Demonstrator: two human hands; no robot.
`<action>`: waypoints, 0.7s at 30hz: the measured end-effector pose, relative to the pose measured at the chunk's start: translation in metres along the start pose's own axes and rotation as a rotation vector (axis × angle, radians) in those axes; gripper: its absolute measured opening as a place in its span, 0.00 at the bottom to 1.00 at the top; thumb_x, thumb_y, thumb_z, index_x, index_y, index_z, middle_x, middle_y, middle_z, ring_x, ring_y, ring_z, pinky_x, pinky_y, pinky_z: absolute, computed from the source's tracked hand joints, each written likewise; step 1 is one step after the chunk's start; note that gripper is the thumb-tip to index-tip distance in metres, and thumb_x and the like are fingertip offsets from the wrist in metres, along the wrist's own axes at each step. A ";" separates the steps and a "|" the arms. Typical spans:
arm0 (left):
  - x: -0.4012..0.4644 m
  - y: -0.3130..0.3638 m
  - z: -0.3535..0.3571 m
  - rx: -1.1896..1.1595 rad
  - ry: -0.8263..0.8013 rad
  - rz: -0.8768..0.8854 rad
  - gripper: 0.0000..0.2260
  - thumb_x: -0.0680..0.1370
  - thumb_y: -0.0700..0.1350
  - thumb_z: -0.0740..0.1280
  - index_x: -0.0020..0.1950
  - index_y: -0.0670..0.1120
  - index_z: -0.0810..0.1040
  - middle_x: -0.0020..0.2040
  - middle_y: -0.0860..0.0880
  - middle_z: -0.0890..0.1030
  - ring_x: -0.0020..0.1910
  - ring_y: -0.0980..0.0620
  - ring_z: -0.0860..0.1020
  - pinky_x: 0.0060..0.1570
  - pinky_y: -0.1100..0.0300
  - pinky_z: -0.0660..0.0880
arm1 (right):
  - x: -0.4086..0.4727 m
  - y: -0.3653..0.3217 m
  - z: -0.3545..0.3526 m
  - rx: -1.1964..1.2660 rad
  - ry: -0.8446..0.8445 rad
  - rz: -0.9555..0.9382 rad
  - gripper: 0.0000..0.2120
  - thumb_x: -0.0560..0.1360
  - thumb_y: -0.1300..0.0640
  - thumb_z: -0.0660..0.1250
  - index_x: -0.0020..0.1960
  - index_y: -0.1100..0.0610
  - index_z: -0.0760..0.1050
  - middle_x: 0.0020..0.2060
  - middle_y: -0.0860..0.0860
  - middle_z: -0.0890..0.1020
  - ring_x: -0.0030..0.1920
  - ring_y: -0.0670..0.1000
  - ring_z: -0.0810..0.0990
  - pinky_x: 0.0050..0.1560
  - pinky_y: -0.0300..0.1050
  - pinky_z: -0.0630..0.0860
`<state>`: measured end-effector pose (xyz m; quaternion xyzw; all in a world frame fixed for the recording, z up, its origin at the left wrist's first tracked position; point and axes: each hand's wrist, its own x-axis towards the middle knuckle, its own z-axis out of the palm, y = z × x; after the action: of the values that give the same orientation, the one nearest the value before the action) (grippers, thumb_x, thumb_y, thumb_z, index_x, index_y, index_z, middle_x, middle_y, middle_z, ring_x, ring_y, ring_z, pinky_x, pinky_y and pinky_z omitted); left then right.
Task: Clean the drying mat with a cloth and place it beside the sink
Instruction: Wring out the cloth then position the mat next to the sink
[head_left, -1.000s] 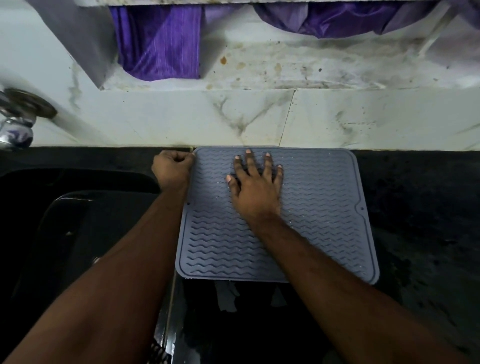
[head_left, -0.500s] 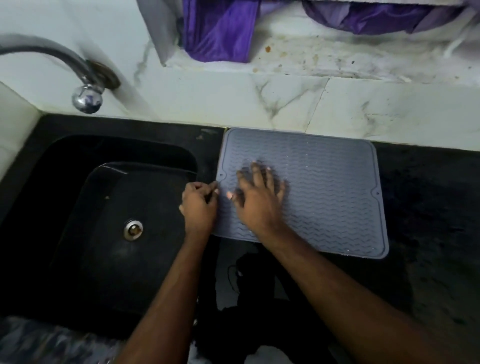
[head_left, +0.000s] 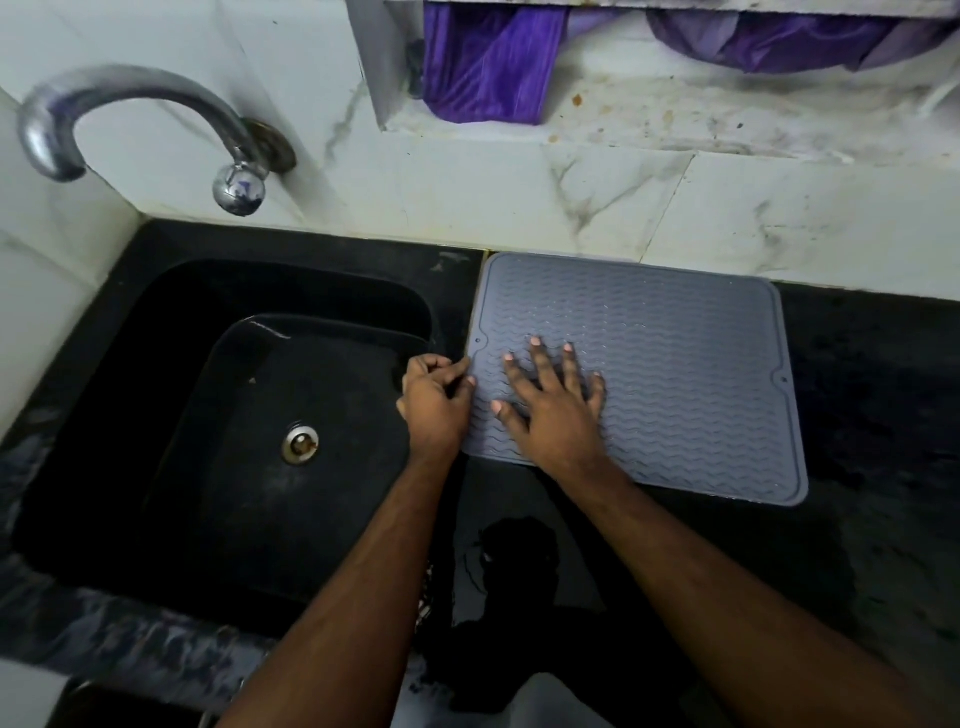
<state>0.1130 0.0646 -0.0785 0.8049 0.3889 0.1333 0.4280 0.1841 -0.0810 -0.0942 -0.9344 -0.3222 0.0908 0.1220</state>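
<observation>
A grey silicone drying mat (head_left: 685, 364) with a wavy ribbed pattern lies flat on the black counter (head_left: 883, 415), right of the black sink (head_left: 156, 405) and against the marble wall. My right hand (head_left: 550, 402) lies flat on the mat's left part, fingers spread. My left hand (head_left: 435, 402) is at the mat's left edge with fingers curled, pinching that edge between thumb and fingers. No cloth shows in either hand.
A chrome tap (head_left: 156, 124) arches over the sink, whose drain (head_left: 300, 443) sits in the basin's middle. Purple fabric (head_left: 488, 62) hangs over a stained marble ledge above the mat. A wet patch (head_left: 519, 566) shines on the counter in front of the mat.
The camera view has swung left, so the sink and tap now show. My left hand slid from the mat's far left corner down its left edge. My right hand stays flat on the mat.
</observation>
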 end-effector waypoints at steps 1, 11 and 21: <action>0.000 0.000 0.000 0.002 0.003 0.000 0.13 0.77 0.44 0.73 0.62 0.49 0.85 0.59 0.50 0.75 0.62 0.50 0.75 0.68 0.45 0.67 | 0.000 0.001 0.000 -0.003 0.005 -0.003 0.31 0.79 0.31 0.51 0.79 0.38 0.55 0.82 0.46 0.50 0.81 0.59 0.43 0.73 0.72 0.46; 0.001 0.001 -0.002 -0.029 -0.013 0.001 0.14 0.77 0.45 0.74 0.62 0.47 0.84 0.57 0.51 0.75 0.60 0.50 0.76 0.67 0.45 0.72 | 0.001 -0.001 0.002 -0.021 0.008 0.002 0.32 0.78 0.30 0.47 0.80 0.39 0.53 0.82 0.47 0.49 0.81 0.60 0.43 0.73 0.72 0.47; -0.059 -0.015 -0.021 0.139 0.061 -0.031 0.13 0.76 0.48 0.75 0.60 0.49 0.86 0.56 0.53 0.74 0.59 0.52 0.74 0.65 0.44 0.70 | -0.038 -0.010 -0.009 0.038 -0.036 -0.127 0.24 0.79 0.39 0.61 0.74 0.41 0.68 0.80 0.50 0.58 0.80 0.57 0.53 0.75 0.65 0.52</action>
<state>0.0544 0.0382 -0.0710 0.8220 0.4225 0.1237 0.3612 0.1511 -0.0985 -0.0789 -0.9078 -0.3810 0.1059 0.1393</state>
